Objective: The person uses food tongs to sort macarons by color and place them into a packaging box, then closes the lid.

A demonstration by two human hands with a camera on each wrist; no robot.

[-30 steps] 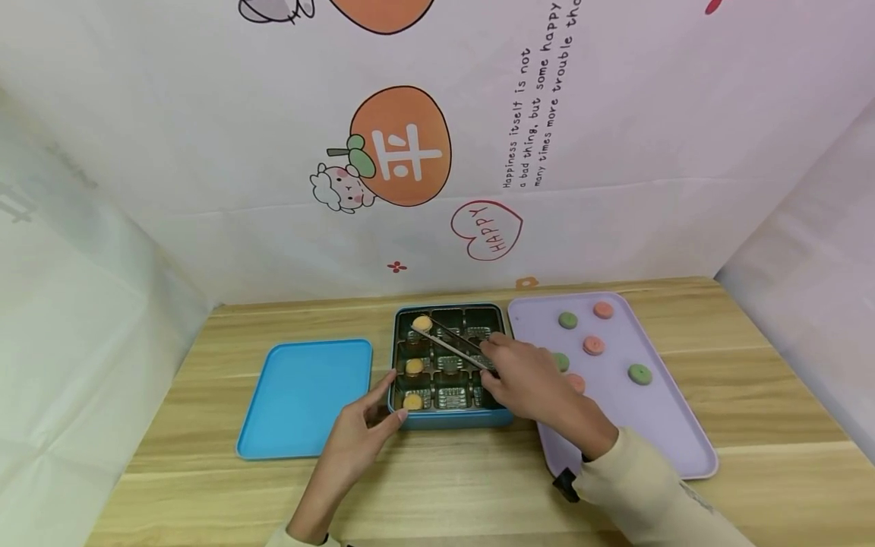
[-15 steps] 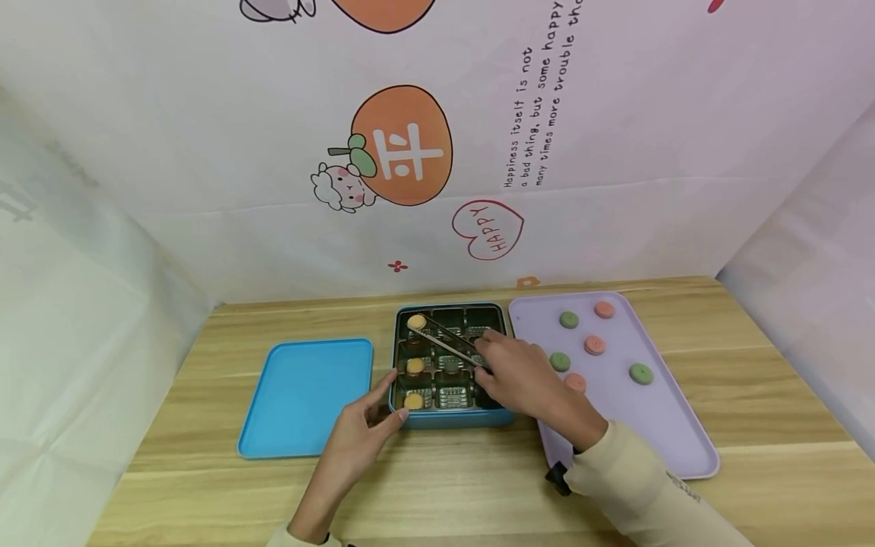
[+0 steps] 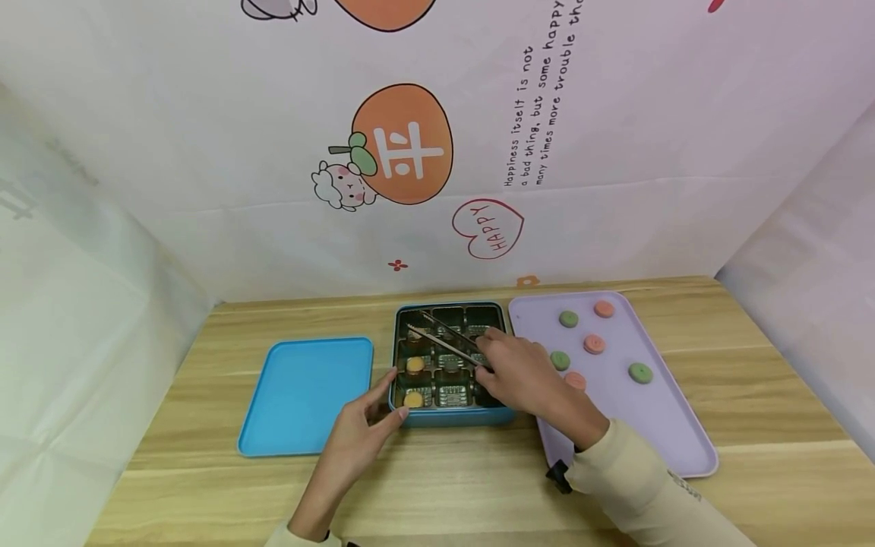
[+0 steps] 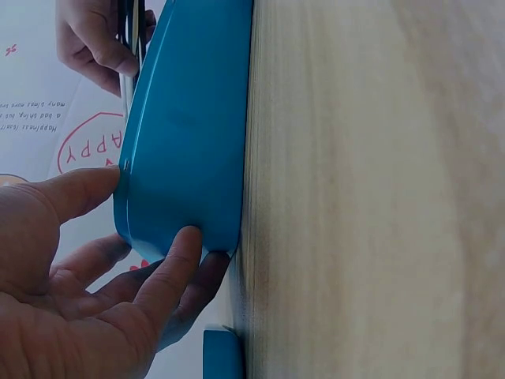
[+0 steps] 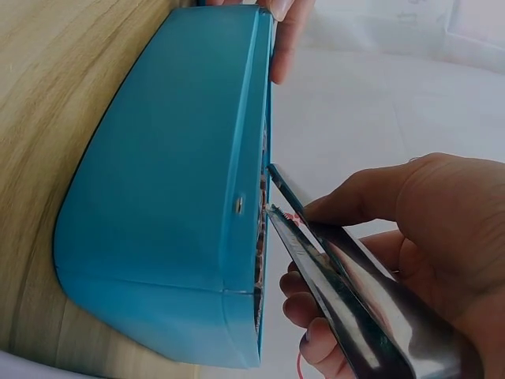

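Observation:
My left hand [image 3: 358,437] holds the near left corner of a blue tin box [image 3: 454,418], thumb at its rim and fingers around its side in the left wrist view. A dark insert divides the box into compartments. Yellow macarons [image 3: 415,365] sit in the middle-left and front-left compartments. With my right hand [image 3: 526,376] I grip metal tongs [image 5: 339,308]. Their tips are spread apart over the back-left compartment, with no macaron between them. The right wrist view shows the tips right at the box's rim; the inside is hidden there.
A lilac tray [image 3: 656,433] at the right carries several macarons, green [image 3: 640,373] and pink [image 3: 594,344]; my right hand and forearm overlap its left part. The blue lid [image 3: 304,399] lies left of the box. A printed cloth [image 3: 273,251] hangs behind the wooden table [image 3: 437,494].
The tongs moved slightly left with a yellow macaron, then their tips parted. The macaron is gone from between them, released over the back-left compartment. My left hand stayed on the box.

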